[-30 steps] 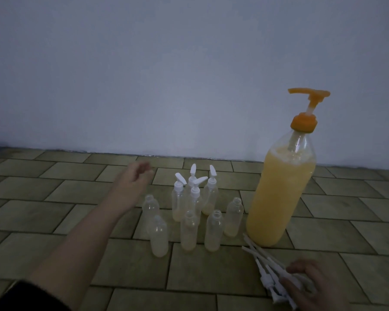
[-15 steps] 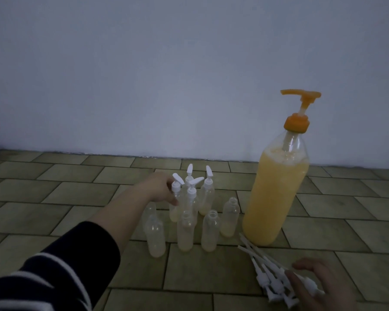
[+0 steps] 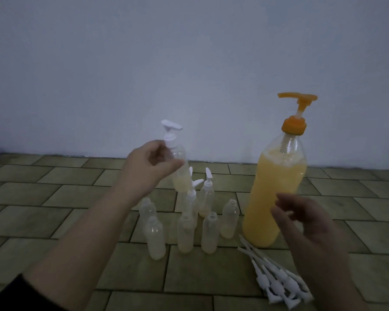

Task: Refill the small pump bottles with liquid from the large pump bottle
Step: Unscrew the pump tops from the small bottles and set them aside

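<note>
At centre frame the left hand (image 3: pixel 151 162) holds a small capped bottle (image 3: pixel 180 173) aloft by its shoulder, fingers wrapped round it. The right hand (image 3: pixel 301 214), fingers loosely spread and empty, hovers before the large pump bottle (image 3: pixel 279 187) at right. Unscrewing the white pump (image 3: pixel 170 131) should go best with the bottle kept upright.
</note>
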